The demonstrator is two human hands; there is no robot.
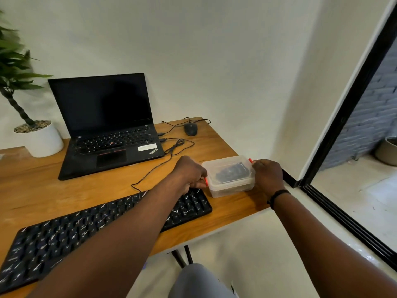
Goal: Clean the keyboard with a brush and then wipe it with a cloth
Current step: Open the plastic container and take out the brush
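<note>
A black keyboard [64, 235] flecked with white debris lies along the front of the wooden desk [34, 183]. Just past its right end stands a translucent lidded plastic box [228, 176] with red clips and something dark inside. My left hand [190, 172] grips the box's left end at the red clip, my forearm crossing over the keyboard. My right hand [267, 175] holds the box's right end at the other red clip. No brush or cloth shows in the open.
An open black laptop [107, 125] sits behind the keyboard, cables [169, 153] trailing to a black mouse [190, 129]. A potted plant [40, 137] stands at the back left. The desk's right edge is close to the box; a black-framed glass door [343, 117] is to the right.
</note>
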